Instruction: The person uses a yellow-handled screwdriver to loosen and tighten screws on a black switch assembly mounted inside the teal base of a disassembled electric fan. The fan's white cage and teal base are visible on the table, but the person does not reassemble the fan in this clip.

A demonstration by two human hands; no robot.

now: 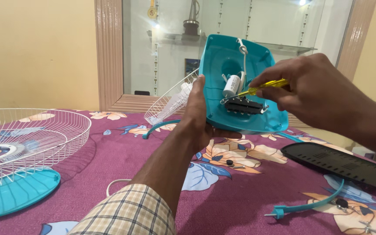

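Nearest the camera, on the purple floral cloth (pixel 249 191), a teal clamp strip (pixel 307 204) lies loose beside a black cover plate (pixel 340 163). Further out, left hand (pixel 199 119) grips the teal fan base (pixel 240 78), tilted up off the cloth. Right hand (pixel 316 93) pinches a yellow screwdriver (pixel 264 87), tip at the black switch block (pixel 243 105). Far left, white wire guard (pixel 27 139).

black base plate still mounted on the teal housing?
No, the black plate lies on the bedspread, apart from the teal housing held by the left hand.
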